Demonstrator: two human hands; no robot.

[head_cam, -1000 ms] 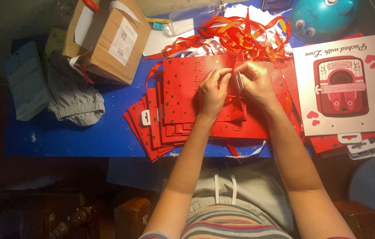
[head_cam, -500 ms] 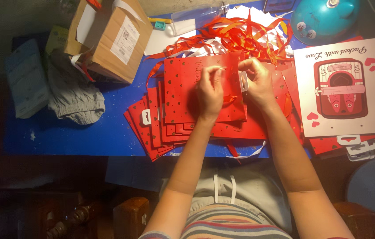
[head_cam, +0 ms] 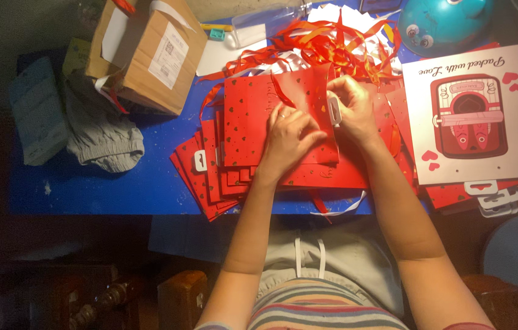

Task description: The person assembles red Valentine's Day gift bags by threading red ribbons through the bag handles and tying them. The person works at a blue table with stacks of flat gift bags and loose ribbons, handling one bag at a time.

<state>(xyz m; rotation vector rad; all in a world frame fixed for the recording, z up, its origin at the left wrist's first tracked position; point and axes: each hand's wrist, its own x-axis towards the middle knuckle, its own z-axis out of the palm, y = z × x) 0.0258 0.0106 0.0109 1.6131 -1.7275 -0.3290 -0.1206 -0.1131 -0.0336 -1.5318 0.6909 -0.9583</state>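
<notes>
We press our left hand (head_cam: 286,135) flat on the red gift bag (head_cam: 253,122), while our right hand (head_cam: 352,109) pinches the white tag (head_cam: 334,112) at the bag's right edge.

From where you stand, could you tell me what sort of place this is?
Probably a home craft or packing table: a stack of red gift bags under both hands, loose red ribbon, and an opened cardboard box on a blue tabletop.
</notes>
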